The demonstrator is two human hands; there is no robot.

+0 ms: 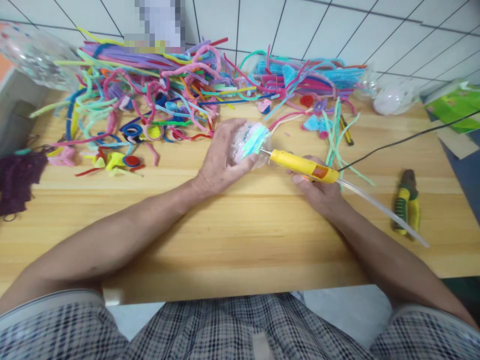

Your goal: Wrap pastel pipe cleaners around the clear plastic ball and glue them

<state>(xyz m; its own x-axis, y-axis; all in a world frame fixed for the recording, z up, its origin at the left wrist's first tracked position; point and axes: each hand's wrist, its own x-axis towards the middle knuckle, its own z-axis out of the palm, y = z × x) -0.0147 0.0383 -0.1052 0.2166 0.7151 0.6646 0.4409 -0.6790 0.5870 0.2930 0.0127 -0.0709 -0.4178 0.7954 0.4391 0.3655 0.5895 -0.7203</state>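
Note:
My left hand (221, 162) is wrapped round a clear plastic ball (250, 141) with pastel strips of white, pink, blue and mint on it. In my right hand (318, 192) is a yellow hot glue gun (303, 165), its metal nozzle at the ball's right side. Whether the nozzle touches the ball, I cannot tell. A long clear glue stick (382, 210) sticks out of the gun's back end. Pale green pipe cleaners (333, 135) lie just beyond my right hand.
Heaped pipe cleaners (150, 95) in many colours run along the tiled wall. Pliers (407, 202) with green and yellow handles lie at right, below a black cord (405, 132). A yellow cutter knife (347, 131), clear balls (393, 95) and dark purple fabric (20, 180) are also on the table (225, 250).

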